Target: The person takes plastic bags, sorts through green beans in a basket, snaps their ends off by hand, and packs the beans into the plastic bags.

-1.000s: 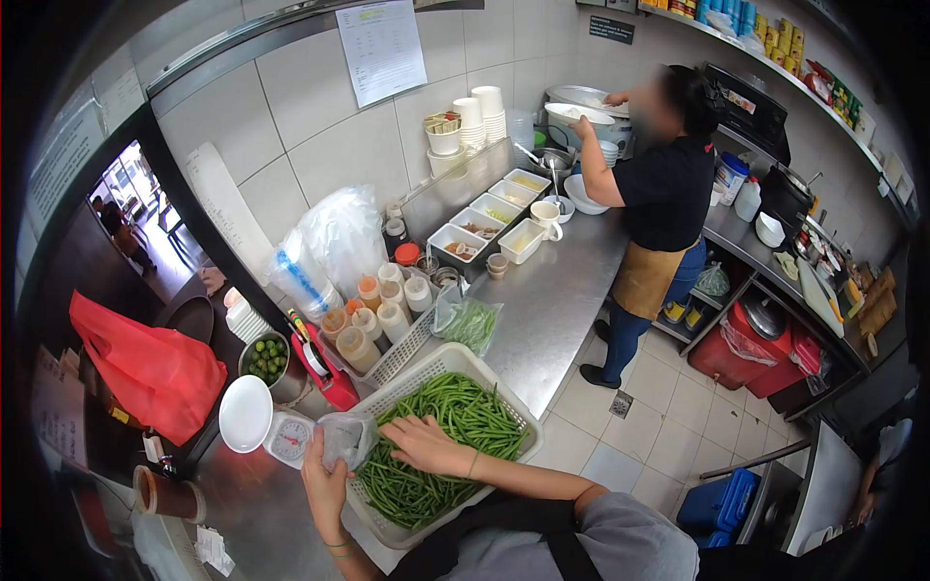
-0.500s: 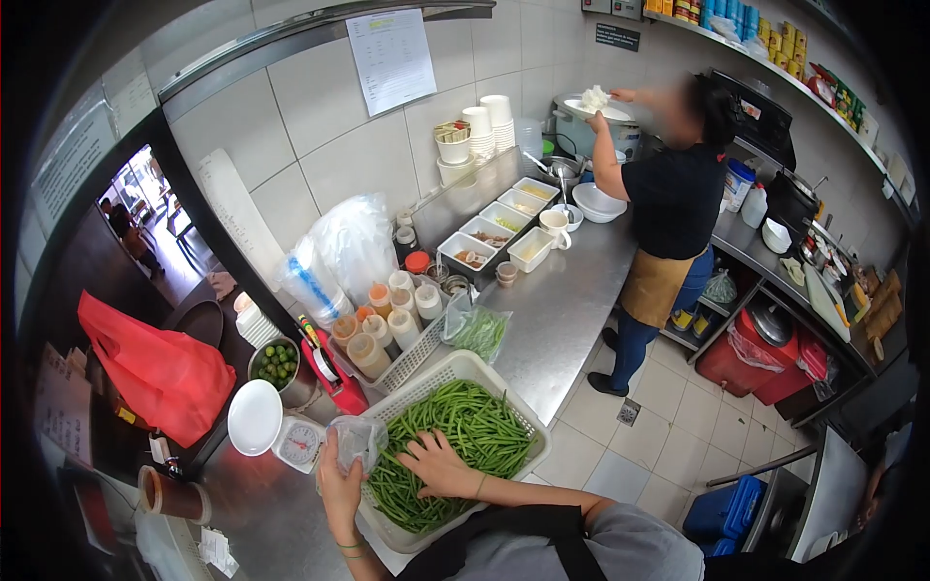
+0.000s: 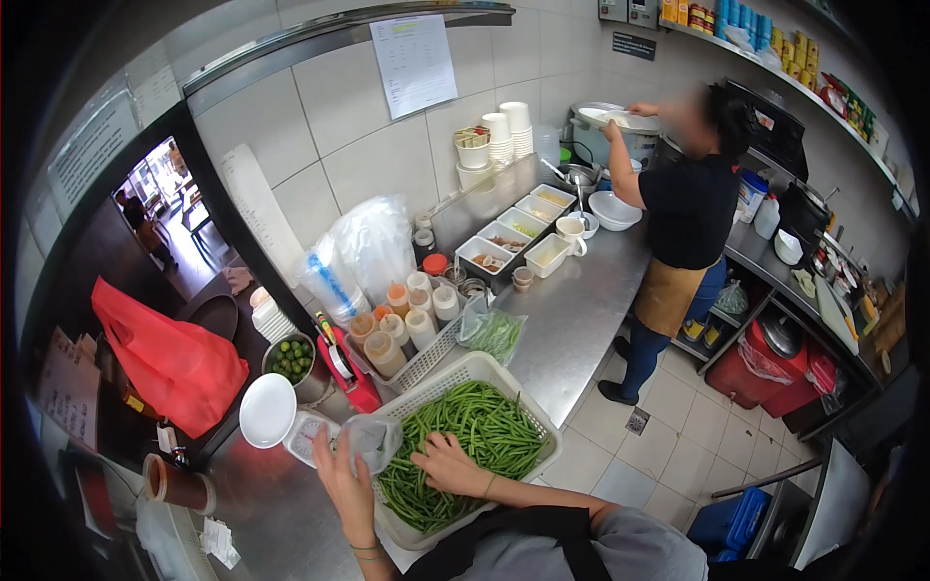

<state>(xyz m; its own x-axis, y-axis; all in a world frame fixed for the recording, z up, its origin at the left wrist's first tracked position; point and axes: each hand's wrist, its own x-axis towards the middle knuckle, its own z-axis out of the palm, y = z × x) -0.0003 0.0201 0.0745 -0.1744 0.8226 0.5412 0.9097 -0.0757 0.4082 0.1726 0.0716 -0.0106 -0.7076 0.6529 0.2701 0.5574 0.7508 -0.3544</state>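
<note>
My left hand holds a small clear plastic bag at the left edge of a basket, its fingers partly extended along the bag. The cream plastic basket is filled with long green beans. My right hand is in the beans with its fingers curled round some of them; its fingertips are partly hidden. Just behind the bag stands a white dial scale, its face partly covered by my left hand. A white oval plate rests beside the scale.
Squeeze bottles and a bag of cut greens sit behind the basket. A pot of green limes and a red tape dispenser stand left. A co-worker holds a plate over a large cooker.
My right hand's fingers have gone from spread over the beans to curled among them. My left hand's fingers have loosened upward beside the bag. The co-worker's plate has lost its white heap.
</note>
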